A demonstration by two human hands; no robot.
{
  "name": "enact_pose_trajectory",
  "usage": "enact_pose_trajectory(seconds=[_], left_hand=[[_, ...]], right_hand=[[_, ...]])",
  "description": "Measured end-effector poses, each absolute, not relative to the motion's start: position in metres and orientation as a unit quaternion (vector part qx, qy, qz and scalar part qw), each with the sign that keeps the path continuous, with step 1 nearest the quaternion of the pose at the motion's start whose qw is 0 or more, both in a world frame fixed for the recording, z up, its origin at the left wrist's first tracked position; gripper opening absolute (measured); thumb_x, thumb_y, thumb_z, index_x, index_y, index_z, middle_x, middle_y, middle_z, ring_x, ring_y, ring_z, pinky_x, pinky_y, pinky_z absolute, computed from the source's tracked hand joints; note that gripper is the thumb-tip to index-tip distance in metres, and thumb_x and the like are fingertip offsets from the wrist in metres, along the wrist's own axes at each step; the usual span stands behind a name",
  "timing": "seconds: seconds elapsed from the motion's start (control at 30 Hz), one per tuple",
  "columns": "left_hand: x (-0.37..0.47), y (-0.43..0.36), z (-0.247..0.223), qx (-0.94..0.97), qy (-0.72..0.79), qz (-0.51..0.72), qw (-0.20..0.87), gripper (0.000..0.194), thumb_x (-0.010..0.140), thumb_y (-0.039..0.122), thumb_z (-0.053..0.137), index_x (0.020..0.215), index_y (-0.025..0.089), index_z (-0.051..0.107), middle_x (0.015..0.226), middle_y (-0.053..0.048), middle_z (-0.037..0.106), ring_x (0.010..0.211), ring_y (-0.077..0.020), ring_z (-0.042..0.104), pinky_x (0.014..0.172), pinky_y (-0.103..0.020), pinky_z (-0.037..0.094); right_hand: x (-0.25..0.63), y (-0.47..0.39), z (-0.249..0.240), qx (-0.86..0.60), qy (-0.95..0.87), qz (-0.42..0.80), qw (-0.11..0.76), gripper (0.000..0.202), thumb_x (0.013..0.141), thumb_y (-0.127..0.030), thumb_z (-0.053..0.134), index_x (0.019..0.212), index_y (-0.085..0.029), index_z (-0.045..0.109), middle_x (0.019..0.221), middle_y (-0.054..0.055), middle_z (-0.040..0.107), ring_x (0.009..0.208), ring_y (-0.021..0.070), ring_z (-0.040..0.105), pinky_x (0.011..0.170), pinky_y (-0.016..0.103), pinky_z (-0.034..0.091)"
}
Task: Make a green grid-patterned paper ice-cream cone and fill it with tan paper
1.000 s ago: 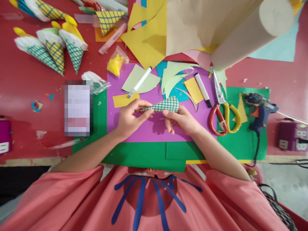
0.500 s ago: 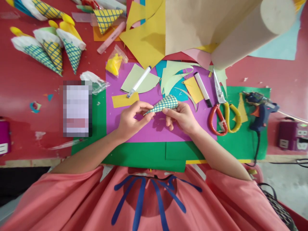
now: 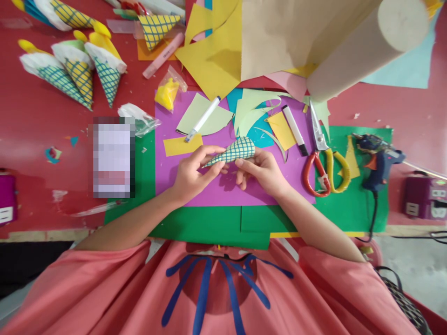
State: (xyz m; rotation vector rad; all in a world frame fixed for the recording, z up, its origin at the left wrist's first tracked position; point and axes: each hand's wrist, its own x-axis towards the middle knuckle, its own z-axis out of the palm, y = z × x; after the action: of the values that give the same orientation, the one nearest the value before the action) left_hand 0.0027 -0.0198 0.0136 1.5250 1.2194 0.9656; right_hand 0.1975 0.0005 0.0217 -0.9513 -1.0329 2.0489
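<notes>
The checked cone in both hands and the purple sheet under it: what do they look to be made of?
The cone looks like thin matte craft paper or foam sheet, pale green with a drawn blue grid; it rolls without creasing. The left hand pinches its tip, the right hand its wide end. The purple sheet looks like flat, matte foam or card.

Salmon-pink top (image 3: 216,288) with short sleeves; dark blue curved stripes across the front.

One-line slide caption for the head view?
Both hands, left hand and right hand, hold a checked paper cone above purple paper.
</notes>
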Motion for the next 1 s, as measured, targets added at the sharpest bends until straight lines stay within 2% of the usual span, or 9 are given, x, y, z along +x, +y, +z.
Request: enact_pose_trajectory(seconds=[0.3, 0.4, 0.5, 0.63, 0.73, 0.83, 0.9, 1.0], left_hand=[[0.003, -0.02, 0.013, 0.593, 0.489, 0.406, 0.494, 0.026, 0.089, 0.037, 0.06, 0.111, 0.023, 0.056, 0.1, -0.002, 0.073, 0.078, -0.0152, 0.074, 0.068, -0.023, 0.063], [0.003, -0.019, 0.013, 0.589, 0.499, 0.398, 0.496, 0.027, 0.091, 0.041, 0.056, 0.112, 0.023, 0.056, 0.1, -0.003, 0.073, 0.079, -0.0157, 0.074, 0.067, -0.023, 0.063], [0.002, -0.016, 0.013, 0.583, 0.502, 0.411, 0.489, 0.028, 0.093, 0.042, 0.053, 0.114, 0.023, 0.056, 0.109, -0.005, 0.072, 0.086, -0.0168, 0.074, 0.066, -0.024, 0.062], [0.001, -0.013, 0.012, 0.573, 0.515, 0.423, 0.477, 0.03, 0.095, 0.043, 0.048, 0.116, 0.023, 0.056, 0.11, -0.007, 0.071, 0.086, -0.0177, 0.073, 0.066, -0.026, 0.062], [0.001, -0.009, 0.01, 0.593, 0.515, 0.422, 0.453, 0.03, 0.095, 0.041, 0.048, 0.12, 0.024, 0.055, 0.113, -0.006, 0.07, 0.087, -0.0169, 0.073, 0.072, -0.028, 0.062], [0.0, -0.005, 0.007, 0.661, 0.509, 0.399, 0.381, 0.034, 0.091, 0.037, 0.058, 0.122, 0.023, 0.055, 0.123, -0.006, 0.065, 0.106, -0.0179, 0.067, 0.091, -0.031, 0.056], [-0.001, -0.003, 0.007, 0.709, 0.51, 0.374, 0.314, 0.038, 0.087, 0.035, 0.063, 0.123, 0.024, 0.056, 0.122, -0.005, 0.066, 0.113, -0.0192, 0.063, 0.098, -0.033, 0.051], [-0.003, -0.003, 0.009, 0.75, 0.511, 0.345, 0.239, 0.042, 0.084, 0.035, 0.067, 0.124, 0.027, 0.057, 0.119, -0.003, 0.068, 0.11, -0.0208, 0.064, 0.1, -0.037, 0.048]], right_hand=[[0.199, 0.004, 0.019, -0.383, -0.38, 0.767, 0.347, 0.027, 0.081, -0.034, 0.071, 0.09, -0.014, 0.055, 0.055, -0.003, 0.068, 0.035, 0.0094, 0.059, 0.035, 0.017, 0.048], [0.2, 0.005, 0.021, -0.376, -0.374, 0.774, 0.347, 0.025, 0.083, -0.034, 0.068, 0.09, -0.015, 0.055, 0.056, -0.003, 0.069, 0.037, 0.0097, 0.061, 0.038, 0.017, 0.049], [0.201, 0.006, 0.021, -0.362, -0.367, 0.783, 0.347, 0.021, 0.087, -0.034, 0.062, 0.091, -0.016, 0.054, 0.058, -0.002, 0.069, 0.042, 0.0105, 0.064, 0.042, 0.017, 0.051], [0.2, 0.006, 0.021, -0.402, -0.389, 0.745, 0.363, 0.026, 0.085, -0.039, 0.064, 0.092, -0.02, 0.049, 0.062, -0.003, 0.069, 0.045, 0.0111, 0.064, 0.046, 0.02, 0.052], [0.2, 0.004, 0.02, -0.462, -0.448, 0.648, 0.407, 0.024, 0.085, -0.041, 0.064, 0.092, -0.021, 0.052, 0.072, -0.001, 0.07, 0.058, 0.0116, 0.067, 0.056, 0.023, 0.055], [0.201, 0.0, 0.018, -0.499, -0.575, 0.473, 0.443, 0.013, 0.089, -0.033, 0.059, 0.093, -0.021, 0.06, 0.086, 0.002, 0.069, 0.074, 0.0127, 0.068, 0.068, 0.026, 0.056], [0.203, -0.002, 0.017, -0.464, -0.684, 0.337, 0.452, 0.009, 0.091, -0.024, 0.055, 0.095, -0.022, 0.063, 0.092, 0.003, 0.069, 0.084, 0.0139, 0.068, 0.076, 0.028, 0.056], [0.206, -0.004, 0.013, -0.361, -0.8, 0.182, 0.444, 0.018, 0.091, -0.016, 0.053, 0.103, -0.024, 0.065, 0.095, 0.004, 0.068, 0.09, 0.0142, 0.066, 0.078, 0.028, 0.054]])
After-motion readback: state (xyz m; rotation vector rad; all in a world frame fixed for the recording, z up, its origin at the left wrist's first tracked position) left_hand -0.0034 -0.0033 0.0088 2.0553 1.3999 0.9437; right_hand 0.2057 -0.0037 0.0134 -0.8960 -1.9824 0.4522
